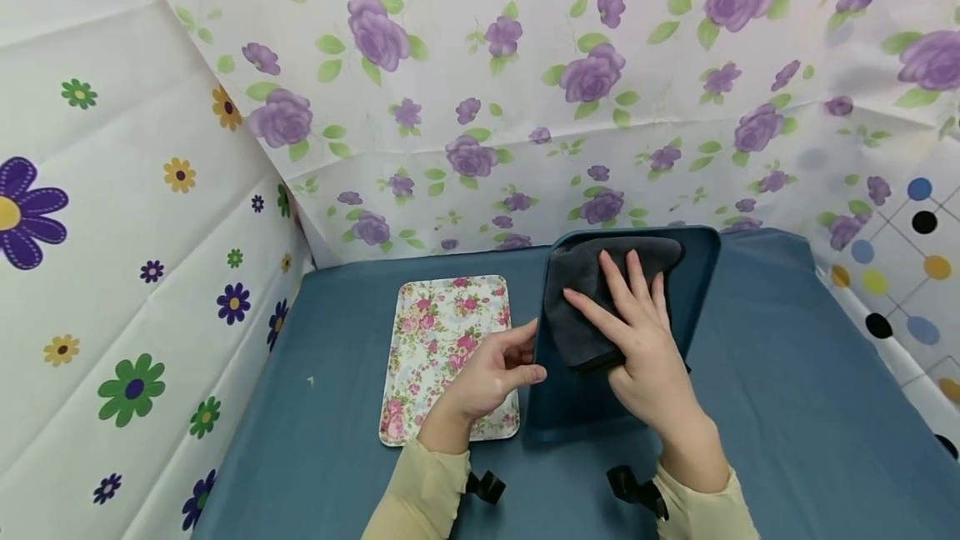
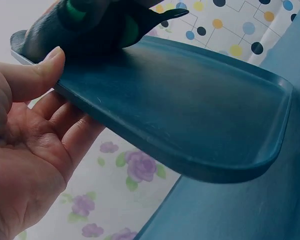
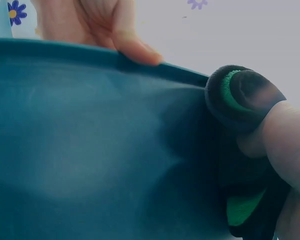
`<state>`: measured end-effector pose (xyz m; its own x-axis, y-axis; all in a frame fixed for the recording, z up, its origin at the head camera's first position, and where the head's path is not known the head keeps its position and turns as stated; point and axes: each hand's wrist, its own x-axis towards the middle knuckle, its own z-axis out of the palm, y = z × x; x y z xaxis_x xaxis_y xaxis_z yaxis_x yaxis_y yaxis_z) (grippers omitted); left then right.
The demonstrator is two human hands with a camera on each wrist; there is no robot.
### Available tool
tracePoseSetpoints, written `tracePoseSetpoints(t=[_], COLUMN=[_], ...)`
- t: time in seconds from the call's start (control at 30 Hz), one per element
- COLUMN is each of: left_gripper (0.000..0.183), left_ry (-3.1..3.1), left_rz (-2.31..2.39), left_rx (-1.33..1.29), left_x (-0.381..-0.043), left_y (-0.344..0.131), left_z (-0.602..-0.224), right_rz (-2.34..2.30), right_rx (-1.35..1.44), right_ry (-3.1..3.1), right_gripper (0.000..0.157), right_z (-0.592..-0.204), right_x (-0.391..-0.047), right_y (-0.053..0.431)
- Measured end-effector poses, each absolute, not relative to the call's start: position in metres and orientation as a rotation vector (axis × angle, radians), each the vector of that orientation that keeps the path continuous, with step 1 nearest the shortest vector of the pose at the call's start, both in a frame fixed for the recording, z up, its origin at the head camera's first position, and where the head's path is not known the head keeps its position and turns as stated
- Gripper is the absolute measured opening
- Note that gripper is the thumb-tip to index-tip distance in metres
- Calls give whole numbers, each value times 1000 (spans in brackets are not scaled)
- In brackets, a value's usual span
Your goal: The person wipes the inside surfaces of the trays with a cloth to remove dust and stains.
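Observation:
A dark teal tray (image 1: 592,407) with a raised rim is held tilted up off the table. My left hand (image 1: 495,369) grips its left edge, thumb over the rim and fingers underneath, as the left wrist view also shows. On the tray's upper part lies a folded dark grey cloth (image 1: 577,307); green (image 3: 245,207) shows in its folds. My right hand (image 1: 648,348) presses the cloth against the tray with its fingers spread and straight. The thumb sits by the cloth's lower edge, its tip partly hidden.
A white tray (image 1: 431,348) with pink flowers lies on the blue table cover (image 1: 322,440), left of the teal tray and partly behind my left forearm. Flower-printed sheets (image 1: 465,157) stand along the back and left; a dotted sheet (image 1: 915,282) stands at the right.

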<state>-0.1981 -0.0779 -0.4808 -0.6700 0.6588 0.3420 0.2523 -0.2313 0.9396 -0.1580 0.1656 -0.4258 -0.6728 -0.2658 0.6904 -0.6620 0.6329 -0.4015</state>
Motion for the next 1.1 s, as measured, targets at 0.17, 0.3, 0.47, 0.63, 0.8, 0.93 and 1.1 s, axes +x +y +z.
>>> tracePoseSetpoints(t=[0.17,0.3,0.47,0.63,0.8,0.93,1.1], left_gripper=[66,66,64,66,66,64,62], left_ry=[1704,1693,1706,1711,1745,1765,1760], left_rz=[1988,2018,2049,2035,2022,2010,2009], left_rx=[1078,1063,1065,1093,1068,1061,1061], left_x=[-197,-196,-198,-200,-200,-200,-198], left_y=[-78,-80,-82,-83,-83,-83,-84], left_z=[-480,-480,-478,-475,-474,-473,-474], right_rz=[866,851,832,821,805,822,844], right_rx=[749,792,822,799,764,727,681], right_ry=[-2279,-2305,-2328,-2342,-2342,-2312,-2278], right_gripper=[111,119,121,121,120,116,112], right_z=[-425,-425,-425,-424,-423,-422,-421], right_x=[-156,-156,-157,-154,-155,-156,-155], right_y=[157,153,149,150,155,160,168])
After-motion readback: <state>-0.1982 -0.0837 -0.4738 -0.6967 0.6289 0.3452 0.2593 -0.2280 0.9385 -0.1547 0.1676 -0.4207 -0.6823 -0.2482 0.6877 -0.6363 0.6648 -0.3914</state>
